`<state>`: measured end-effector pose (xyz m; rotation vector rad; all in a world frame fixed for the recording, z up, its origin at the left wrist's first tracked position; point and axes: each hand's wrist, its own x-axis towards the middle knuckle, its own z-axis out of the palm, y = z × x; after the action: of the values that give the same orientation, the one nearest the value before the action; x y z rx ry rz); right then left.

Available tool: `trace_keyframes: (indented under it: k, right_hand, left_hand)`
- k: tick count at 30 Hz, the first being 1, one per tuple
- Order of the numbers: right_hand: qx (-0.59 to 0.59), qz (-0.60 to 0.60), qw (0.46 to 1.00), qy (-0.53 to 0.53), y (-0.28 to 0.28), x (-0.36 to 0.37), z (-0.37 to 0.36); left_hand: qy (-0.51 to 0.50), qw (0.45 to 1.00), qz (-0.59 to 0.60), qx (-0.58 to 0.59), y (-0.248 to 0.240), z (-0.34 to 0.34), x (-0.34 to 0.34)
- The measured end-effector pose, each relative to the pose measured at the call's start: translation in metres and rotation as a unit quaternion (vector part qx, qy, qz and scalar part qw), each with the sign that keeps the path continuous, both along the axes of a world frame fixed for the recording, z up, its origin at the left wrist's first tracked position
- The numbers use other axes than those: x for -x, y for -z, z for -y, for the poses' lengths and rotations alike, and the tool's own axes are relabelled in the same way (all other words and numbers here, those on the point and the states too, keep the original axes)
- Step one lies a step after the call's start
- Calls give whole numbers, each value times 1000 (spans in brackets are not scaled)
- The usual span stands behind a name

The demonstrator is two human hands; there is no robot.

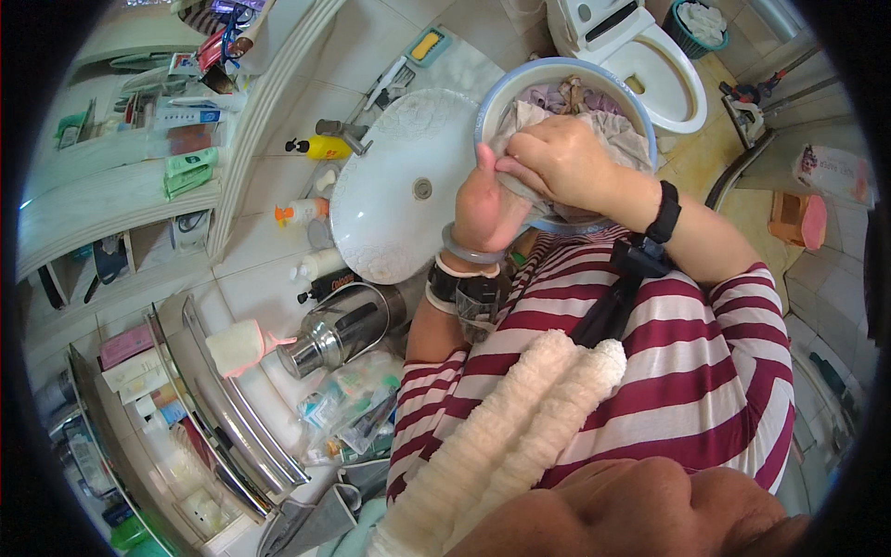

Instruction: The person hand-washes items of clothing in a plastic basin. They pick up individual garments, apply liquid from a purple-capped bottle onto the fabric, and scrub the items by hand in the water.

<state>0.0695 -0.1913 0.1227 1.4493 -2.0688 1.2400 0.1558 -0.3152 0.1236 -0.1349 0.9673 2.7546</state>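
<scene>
Over a blue-rimmed basin (568,63), both hands work on a beige cloth (608,133) whose bulk lies bunched inside. My right hand (561,162) is closed, its fingers bent tightly around a fold of it. Beside and touching it, my left hand (489,206) has its thumb raised and its fingers curled mostly out of sight, with a piece of the cloth between the two hands. Purplish fabric (563,95) lies behind the beige cloth in the basin. A bangle and a dark band circle my left wrist, and a black strap (664,213) my right.
A white oval sink (385,181) with a faucet (343,135) adjoins the basin on the left. Bottles, including a yellow one (325,147), and a metal flask (320,339) line the counter. Behind stands a toilet (682,79); crowded shelves (121,200) fill the left.
</scene>
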Motion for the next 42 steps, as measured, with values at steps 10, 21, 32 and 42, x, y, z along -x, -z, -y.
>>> trace_keyframes:
  k: [10, 21, 32, 42]
  right_hand:
    - [164, 316, 934, 18, -25, 43, -48]
    - [194, 345, 917, -43, -45, 31, -74]
    - [24, 113, 988, 99, -4, 22, -3]
    - [62, 257, 954, 141, 18, 29, 6]
  left_hand:
    - [-32, 997, -29, 61, -34, 22, -30]
    - [7, 988, -102, 116, -52, 23, -39]
    - [15, 997, -64, -36, -21, -12, 4]
    - [-26, 993, 21, -115, -9, -15, 4]
